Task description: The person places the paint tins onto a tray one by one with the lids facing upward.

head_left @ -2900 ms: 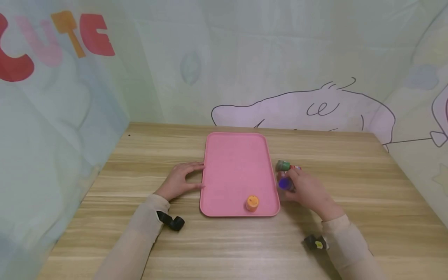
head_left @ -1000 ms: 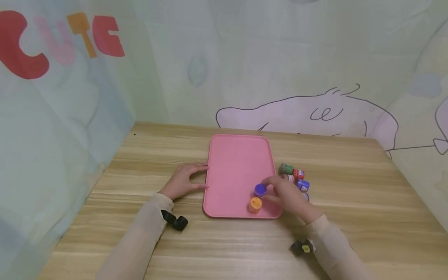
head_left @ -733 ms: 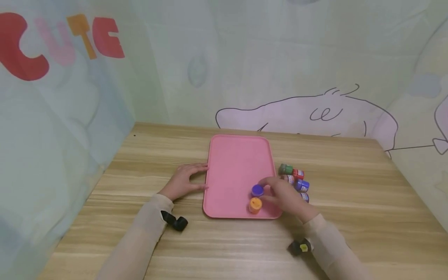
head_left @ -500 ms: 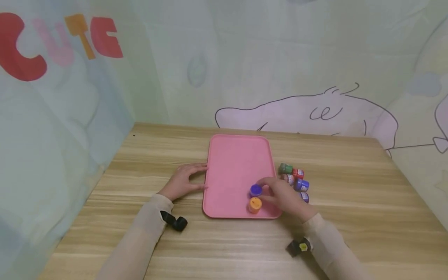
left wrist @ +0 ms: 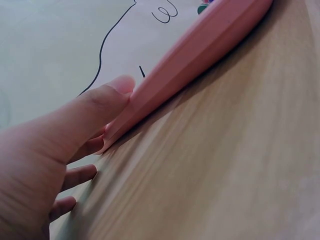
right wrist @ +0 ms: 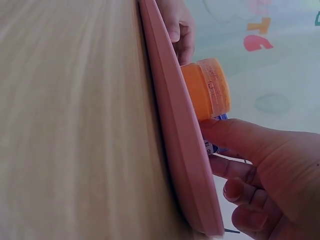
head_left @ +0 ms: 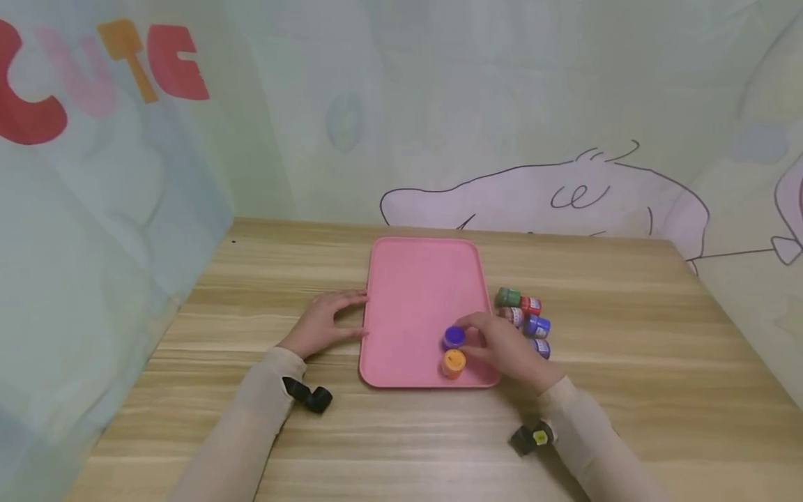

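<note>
The small purple-lidded paint jar (head_left: 454,337) sits in the near right corner of the flat pink plastic tray (head_left: 414,300), right behind the orange-lidded paint jar (head_left: 453,362), with the right hand (head_left: 508,348) pinching it between thumb and fingers. The left hand (head_left: 321,324) lies flat and relaxed on the wooden table (head_left: 627,362), fingertips touching the tray's left edge. Off the tray's right side there's a little cluster of green, red and blue jars (head_left: 523,317) on the table.

Light wood-grain surface (head_left: 627,390); pale green cartoon backdrop (head_left: 439,104) with "CUTE" lettering (head_left: 100,70), purple outlined figure (head_left: 564,199).
</note>
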Demonstrator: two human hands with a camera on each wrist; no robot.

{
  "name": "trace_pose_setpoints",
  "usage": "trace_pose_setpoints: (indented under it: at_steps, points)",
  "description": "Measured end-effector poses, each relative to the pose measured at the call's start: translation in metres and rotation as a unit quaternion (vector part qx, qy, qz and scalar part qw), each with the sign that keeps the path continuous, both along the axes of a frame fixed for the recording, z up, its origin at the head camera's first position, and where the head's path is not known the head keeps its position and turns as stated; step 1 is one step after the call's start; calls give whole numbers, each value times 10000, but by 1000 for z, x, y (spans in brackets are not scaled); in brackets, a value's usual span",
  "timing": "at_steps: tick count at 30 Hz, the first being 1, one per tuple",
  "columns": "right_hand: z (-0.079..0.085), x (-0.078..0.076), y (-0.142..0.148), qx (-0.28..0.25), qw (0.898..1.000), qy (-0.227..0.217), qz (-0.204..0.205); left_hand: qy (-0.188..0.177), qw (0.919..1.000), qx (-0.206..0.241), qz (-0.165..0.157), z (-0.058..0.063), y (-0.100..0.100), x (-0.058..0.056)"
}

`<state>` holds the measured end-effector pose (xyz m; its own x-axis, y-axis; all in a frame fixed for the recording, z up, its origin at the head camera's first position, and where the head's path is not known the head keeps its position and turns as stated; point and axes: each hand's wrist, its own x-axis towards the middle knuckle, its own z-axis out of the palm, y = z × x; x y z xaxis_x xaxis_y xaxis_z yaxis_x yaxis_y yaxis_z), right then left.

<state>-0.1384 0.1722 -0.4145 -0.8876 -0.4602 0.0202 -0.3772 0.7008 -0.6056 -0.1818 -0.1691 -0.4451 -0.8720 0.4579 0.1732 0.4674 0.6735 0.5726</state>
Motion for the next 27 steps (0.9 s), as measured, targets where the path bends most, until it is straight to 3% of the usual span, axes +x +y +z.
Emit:
trace_pose_setpoints:
  at_steps: [16,27]
  points:
    - [12,-2,10,284,9991,311,-6,37,10000,-38,-20,-1,0,0]
    - [17,-10,27,364,9975,462,-391,25,10000,-16,-17,-1,1,0]
